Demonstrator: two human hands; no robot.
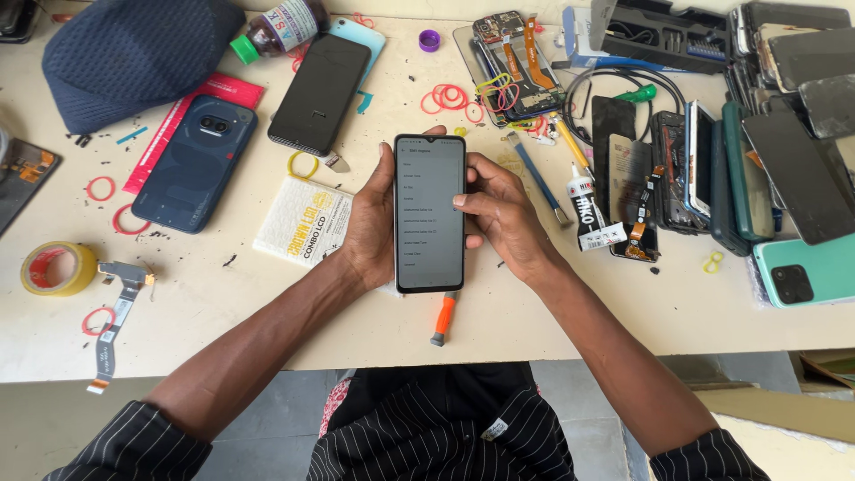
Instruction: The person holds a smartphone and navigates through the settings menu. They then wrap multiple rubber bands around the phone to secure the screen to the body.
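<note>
Lit smartphone upright between both hands, left hand clasping its edge, right hand gripping opposite side, thumb on screen.

phone in hands: black frame, grey screen
back cover: dark blue
tape roll: yellow, red core
rubber bands: red
tool handle: orange
sleeves: black, thin white pinstripes
bottle cap: green
phone at the right edge: mint green

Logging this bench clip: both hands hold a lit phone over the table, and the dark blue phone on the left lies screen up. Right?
Not quite. In the head view the dark blue phone lies back up, camera lenses showing. The rest stands: left hand and right hand hold the lit phone.
</note>
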